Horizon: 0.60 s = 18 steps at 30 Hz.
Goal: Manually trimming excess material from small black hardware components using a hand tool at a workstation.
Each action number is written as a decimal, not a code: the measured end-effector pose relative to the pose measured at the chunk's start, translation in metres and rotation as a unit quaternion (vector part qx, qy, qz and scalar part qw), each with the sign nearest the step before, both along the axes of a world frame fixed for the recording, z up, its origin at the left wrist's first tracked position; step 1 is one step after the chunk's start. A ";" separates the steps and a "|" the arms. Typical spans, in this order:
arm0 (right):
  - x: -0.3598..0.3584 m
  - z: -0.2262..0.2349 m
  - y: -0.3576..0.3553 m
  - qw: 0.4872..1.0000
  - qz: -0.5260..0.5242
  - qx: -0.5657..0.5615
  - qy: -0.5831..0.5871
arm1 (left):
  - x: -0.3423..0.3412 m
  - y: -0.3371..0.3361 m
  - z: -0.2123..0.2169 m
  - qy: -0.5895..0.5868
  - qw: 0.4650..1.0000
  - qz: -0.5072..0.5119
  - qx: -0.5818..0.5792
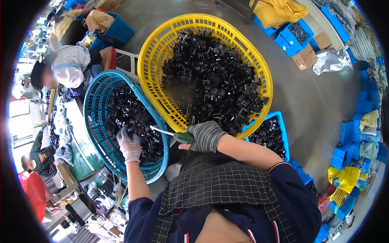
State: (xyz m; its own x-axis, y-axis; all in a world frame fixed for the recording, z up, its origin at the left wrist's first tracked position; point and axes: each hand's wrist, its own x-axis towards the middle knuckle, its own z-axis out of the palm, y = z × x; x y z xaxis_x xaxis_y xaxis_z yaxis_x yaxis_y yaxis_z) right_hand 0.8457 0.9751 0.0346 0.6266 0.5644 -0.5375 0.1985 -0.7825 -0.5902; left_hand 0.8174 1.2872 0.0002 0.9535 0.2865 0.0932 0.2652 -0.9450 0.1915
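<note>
Floor [300, 93]: grey and smooth, edged on the right by side bins [345, 133], with co-workers [71, 60] off to the left.
Blue basket [154, 111]: left of the body, long axis from far left to near right, close beside the yellow basket [194, 17] along the right rim.
Black parts [139, 115]: heaped inside the blue basket, thickest toward the far and right walls; beyond the left hand [130, 149] and to its right.
Left hand: pale-gloved, inside the near left rim, fingers loosely apart over the heap; cannot tell whether pinching anything.
Right hand [207, 136]: grey-gloved, wrapped round the green tool [178, 136], at the yellow basket's near rim; contact with that rim unclear.
Green tool: long axis leftward and slightly away from the body, metal shaft across the blue basket's right rim; tip over the black parts, touching or clear of them impossible to tell.
Nearer to the heap: left hand, within the rim; right hand outside, bridging the rim only by the shaft.
Yellow basket: piled with similar black pieces, beyond the right hand.
Near bin [287, 137]: blue, just beside the yellow basket's near right rim, also loaded with black pieces.
</note>
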 end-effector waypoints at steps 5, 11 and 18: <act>-0.004 -0.011 -0.040 0.984 -0.175 0.010 -0.004 | 0.093 -0.099 -0.058 0.019 0.950 -0.170 -0.261; -0.015 -0.013 -0.096 0.947 -0.295 -0.097 0.078 | 0.161 -0.243 -0.153 0.234 0.892 -0.384 -0.046; -0.026 -0.030 -0.116 0.923 -0.315 -0.204 0.084 | 0.142 -0.239 -0.125 0.175 0.905 -0.334 -0.199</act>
